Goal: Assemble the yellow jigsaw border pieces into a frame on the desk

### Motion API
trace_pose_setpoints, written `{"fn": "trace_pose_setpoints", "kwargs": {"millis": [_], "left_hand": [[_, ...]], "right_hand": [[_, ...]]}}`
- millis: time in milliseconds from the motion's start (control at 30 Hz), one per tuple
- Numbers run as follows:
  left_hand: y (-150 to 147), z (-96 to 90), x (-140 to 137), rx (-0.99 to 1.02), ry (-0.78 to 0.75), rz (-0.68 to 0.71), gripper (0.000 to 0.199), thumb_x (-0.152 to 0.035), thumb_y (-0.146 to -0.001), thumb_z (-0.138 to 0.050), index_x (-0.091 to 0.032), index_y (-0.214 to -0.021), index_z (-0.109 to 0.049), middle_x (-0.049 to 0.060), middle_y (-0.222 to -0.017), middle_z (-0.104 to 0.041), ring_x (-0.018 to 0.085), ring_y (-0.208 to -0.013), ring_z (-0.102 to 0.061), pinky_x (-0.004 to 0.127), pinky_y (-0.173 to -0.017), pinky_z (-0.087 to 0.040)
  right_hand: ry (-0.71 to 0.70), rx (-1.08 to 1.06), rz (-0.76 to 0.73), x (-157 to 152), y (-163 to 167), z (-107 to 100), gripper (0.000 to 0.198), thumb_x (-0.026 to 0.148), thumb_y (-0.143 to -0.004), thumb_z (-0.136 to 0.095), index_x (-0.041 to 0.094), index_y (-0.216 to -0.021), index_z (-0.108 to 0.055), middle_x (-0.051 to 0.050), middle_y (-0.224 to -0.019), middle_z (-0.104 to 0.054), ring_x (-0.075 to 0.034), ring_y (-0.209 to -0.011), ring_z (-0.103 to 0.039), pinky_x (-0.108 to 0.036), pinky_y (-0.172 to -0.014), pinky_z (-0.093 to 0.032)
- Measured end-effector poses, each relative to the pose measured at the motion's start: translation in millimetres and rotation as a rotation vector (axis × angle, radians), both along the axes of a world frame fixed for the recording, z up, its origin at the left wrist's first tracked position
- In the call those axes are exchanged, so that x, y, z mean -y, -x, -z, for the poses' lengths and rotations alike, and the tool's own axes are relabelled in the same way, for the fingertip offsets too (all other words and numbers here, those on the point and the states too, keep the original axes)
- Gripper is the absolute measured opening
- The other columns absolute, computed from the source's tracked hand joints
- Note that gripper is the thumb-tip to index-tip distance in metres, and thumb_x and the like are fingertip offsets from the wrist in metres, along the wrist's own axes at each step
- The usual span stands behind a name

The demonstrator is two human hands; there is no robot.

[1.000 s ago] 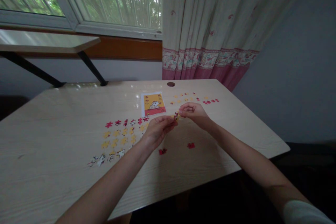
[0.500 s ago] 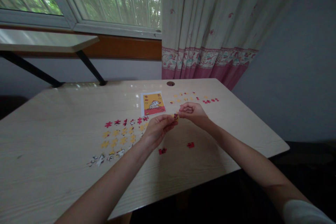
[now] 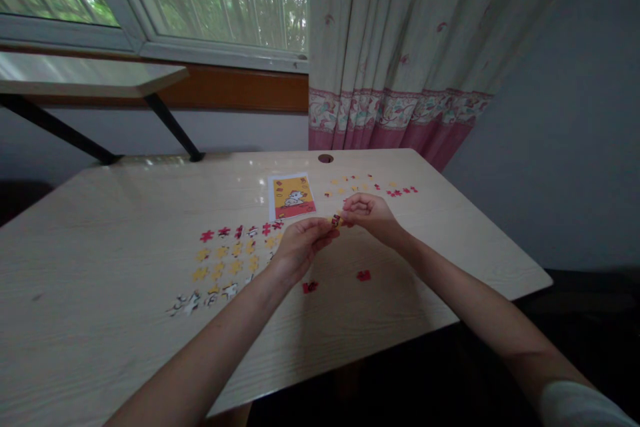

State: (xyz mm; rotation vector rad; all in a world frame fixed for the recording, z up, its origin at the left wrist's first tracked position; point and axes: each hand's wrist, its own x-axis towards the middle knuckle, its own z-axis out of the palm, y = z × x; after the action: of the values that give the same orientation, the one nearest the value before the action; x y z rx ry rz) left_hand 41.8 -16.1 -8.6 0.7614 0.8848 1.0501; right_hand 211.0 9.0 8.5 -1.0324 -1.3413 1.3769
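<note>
A small yellow puzzle piece [image 3: 336,220] with a dark red pattern is held up above the table between my two hands. My left hand [image 3: 307,240] pinches its left side, and my right hand [image 3: 369,213] grips its right side with thumb and fingertips. Whether it is one piece or two joined ones I cannot tell. Below the hands lie a red puzzle piece [image 3: 310,287] with a dark mark and another red puzzle piece [image 3: 363,275]. Left of my left hand, rows of red, yellow and white pieces [image 3: 236,267] are laid out, partly hidden by that hand.
A picture card [image 3: 294,197] of a white animal on yellow and red lies behind my hands. More loose pieces [image 3: 395,193] are spread at the back right. The wooden table [image 3: 100,267] has a round cable hole [image 3: 325,159] near its back edge. A raised shelf [image 3: 90,77] stands back left.
My right hand has shifted very slightly to the right, and the dark red pattern on the held piece shows more clearly. Everything on the table lies as before.
</note>
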Motion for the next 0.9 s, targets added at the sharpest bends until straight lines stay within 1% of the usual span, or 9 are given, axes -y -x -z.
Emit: {"fn": "trace_pose_setpoints", "kwargs": {"millis": [133, 433, 600, 733, 900], "left_hand": [[-0.1, 0.5, -0.1, -0.010, 0.001, -0.004, 0.012, -0.020, -0.065, -0.076, -0.012, -0.069, -0.068, 0.007, -0.071, -0.070, 0.013, -0.065, -0.066, 0.023, -0.062, -0.053], [-0.6, 2.9, 0.2, -0.037, -0.063, -0.017, 0.015, -0.024, -0.063, -0.077, -0.013, -0.069, -0.069, 0.005, -0.071, -0.070, 0.014, -0.065, -0.066, 0.026, -0.066, -0.053], [-1.4, 2.1, 2.1, -0.039, -0.089, -0.048, 0.016, -0.025, -0.062, -0.078, -0.013, -0.069, -0.069, 0.006, -0.073, -0.071, 0.014, -0.065, -0.065, 0.026, -0.067, -0.054], [-1.9, 0.2, 3.5, -0.063, -0.087, -0.062, 0.016, -0.025, -0.062, -0.078, -0.013, -0.068, -0.069, 0.006, -0.073, -0.071, 0.014, -0.064, -0.065, 0.027, -0.067, -0.054], [-2.3, 1.3, 3.7, -0.001, -0.052, -0.056, 0.014, -0.024, -0.061, -0.077, -0.014, -0.067, -0.070, 0.004, -0.072, -0.071, 0.011, -0.062, -0.065, 0.025, -0.067, -0.053]], "right_hand": [[0.005, -0.005, -0.010, 1.5, 1.6, -1.4, 0.037, 0.038, -0.053, -0.082, 0.016, -0.069, -0.056, 0.003, -0.061, -0.063, -0.008, -0.053, -0.061, -0.020, -0.050, -0.049], [0.060, -0.015, -0.005, 3.8, 3.3, -3.6, 0.041, 0.040, -0.050, -0.083, 0.016, -0.069, -0.056, 0.004, -0.061, -0.062, -0.008, -0.052, -0.061, -0.019, -0.049, -0.050], [0.036, 0.008, 0.015, 4.2, 4.0, -2.8, 0.040, 0.036, -0.048, -0.084, 0.016, -0.068, -0.056, 0.004, -0.060, -0.061, -0.007, -0.050, -0.060, -0.019, -0.049, -0.050], [0.006, 0.011, 0.005, 4.9, 3.9, -2.5, 0.039, 0.038, -0.049, -0.084, 0.016, -0.067, -0.057, 0.003, -0.059, -0.062, -0.008, -0.050, -0.059, -0.020, -0.049, -0.050], [-0.014, 0.034, -0.007, 3.4, 3.5, 0.6, 0.038, 0.039, -0.051, -0.082, 0.016, -0.068, -0.058, 0.002, -0.060, -0.063, -0.008, -0.053, -0.060, -0.021, -0.052, -0.051]]}}
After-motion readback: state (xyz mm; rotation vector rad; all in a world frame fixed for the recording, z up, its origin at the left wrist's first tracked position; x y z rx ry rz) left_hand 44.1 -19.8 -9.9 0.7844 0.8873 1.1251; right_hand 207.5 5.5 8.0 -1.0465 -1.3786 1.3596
